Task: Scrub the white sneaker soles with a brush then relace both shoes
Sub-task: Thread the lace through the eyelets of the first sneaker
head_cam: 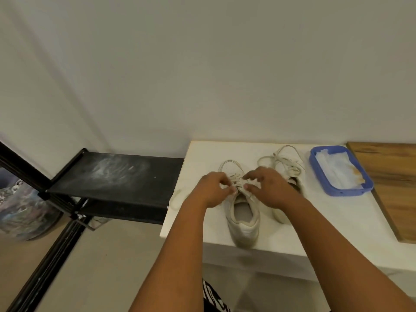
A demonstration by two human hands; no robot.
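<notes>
Beyond the left edge of the white desk [351,221] stands a black metal shelf rack [117,176], its top shelf smeared with pale dust; it butts against the desk's left side. A loose, pale lace end [175,199] lies near the desk's left edge.

On the desk, close to its front edge, the nearer white low-top sneaker [244,224] sits upright with its heel toward the person and its heel just overhanging the front edge. The left hand [213,190] has its fingers curled in, pinching the off-white shoelace [236,179] at the upper eyelets. The right hand [267,188] meets it from the other side, thumb and fingertips curled and pinching the same lace over the tongue; the two hands are nearly touching above the shoe. Loops of this lace arch toward the back edge of the desk.

Just beside it, to the right and partly hidden under the right hand and wrist, lies the second white sneaker [292,176], with its loose laces tangled in loops toward the back edge.

Further right, near the back edge, sits a blue rectangular plastic tray [315,167] holding crumpled white wipes [340,172], one stained brownish. At the desk's right end, a brown wooden board [394,181] lies beside the tray.
</notes>
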